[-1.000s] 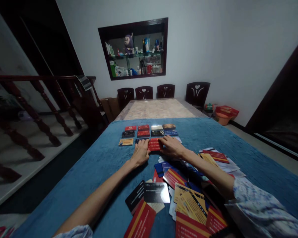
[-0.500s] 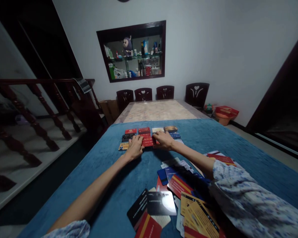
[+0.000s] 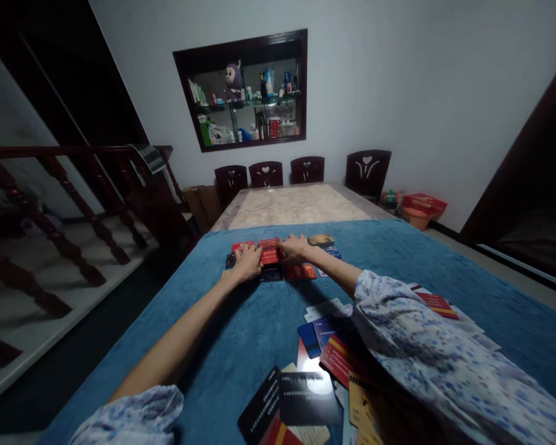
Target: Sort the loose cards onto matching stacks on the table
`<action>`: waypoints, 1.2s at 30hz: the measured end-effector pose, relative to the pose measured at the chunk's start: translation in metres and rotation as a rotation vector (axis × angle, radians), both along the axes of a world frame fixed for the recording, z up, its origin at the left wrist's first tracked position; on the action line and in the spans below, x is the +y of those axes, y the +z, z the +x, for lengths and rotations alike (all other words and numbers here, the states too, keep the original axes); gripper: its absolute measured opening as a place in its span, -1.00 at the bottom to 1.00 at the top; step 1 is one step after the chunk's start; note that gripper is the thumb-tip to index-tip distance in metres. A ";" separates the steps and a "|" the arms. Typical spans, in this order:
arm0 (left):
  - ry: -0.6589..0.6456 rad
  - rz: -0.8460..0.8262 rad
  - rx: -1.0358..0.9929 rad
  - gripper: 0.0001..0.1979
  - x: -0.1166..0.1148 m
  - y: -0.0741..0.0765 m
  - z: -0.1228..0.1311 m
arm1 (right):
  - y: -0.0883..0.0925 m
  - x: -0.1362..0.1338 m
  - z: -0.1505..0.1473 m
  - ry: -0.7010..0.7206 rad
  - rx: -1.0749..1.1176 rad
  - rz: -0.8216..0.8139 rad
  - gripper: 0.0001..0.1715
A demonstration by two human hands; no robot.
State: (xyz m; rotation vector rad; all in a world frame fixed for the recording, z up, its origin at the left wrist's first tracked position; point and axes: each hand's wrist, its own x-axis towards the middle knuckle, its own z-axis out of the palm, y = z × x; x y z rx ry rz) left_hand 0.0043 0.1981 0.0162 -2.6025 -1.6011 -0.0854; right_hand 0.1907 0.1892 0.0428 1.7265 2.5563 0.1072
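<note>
My left hand (image 3: 247, 262) and my right hand (image 3: 294, 249) rest at opposite sides of a red card pile (image 3: 270, 255) in the middle of several rows of cards, fingers curled against its edges. Behind it lies another red pile (image 3: 269, 243). A dark pile (image 3: 271, 275) shows just in front, with a red-orange pile (image 3: 301, 272) to its right. At the back right is a gold-brown pile (image 3: 321, 240), with blue cards (image 3: 332, 253) nearer. My left hand partly covers the left-hand piles. How many cards are between my hands cannot be made out.
Loose cards spread near the front edge: black (image 3: 263, 402), red (image 3: 336, 358) and blue (image 3: 309, 340), partly under my right sleeve. More red and white cards (image 3: 438, 304) lie at the right. A blue cloth (image 3: 204, 358) covers the near table; dark chairs (image 3: 368, 173) stand beyond.
Both hands have moved slightly away from me, with the red pile between them. The dark pile in front is now uncovered, and the red-orange pile shows more fully. The view has shifted slightly.
</note>
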 end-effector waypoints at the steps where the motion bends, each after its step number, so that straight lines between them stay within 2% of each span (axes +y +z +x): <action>1: 0.009 -0.016 0.015 -0.59 0.001 0.002 0.001 | 0.001 0.002 -0.001 -0.005 -0.009 -0.013 -0.52; 6: 0.045 -0.063 0.033 -0.53 0.010 0.005 0.004 | 0.004 0.012 -0.003 0.004 -0.029 -0.056 -0.54; 17: 0.029 -0.128 0.040 -0.58 0.034 -0.004 -0.001 | -0.003 0.032 -0.008 0.019 0.003 -0.115 -0.57; 23: 0.015 -0.161 0.058 -0.58 0.037 0.000 -0.002 | -0.005 0.039 -0.008 -0.004 -0.020 -0.165 -0.63; 31: 0.003 -0.184 0.098 -0.51 0.038 0.004 0.002 | -0.001 0.037 -0.010 -0.058 -0.018 -0.168 -0.54; 36: 0.008 -0.178 0.133 -0.47 0.036 0.006 0.002 | 0.002 0.035 -0.010 -0.070 -0.026 -0.177 -0.56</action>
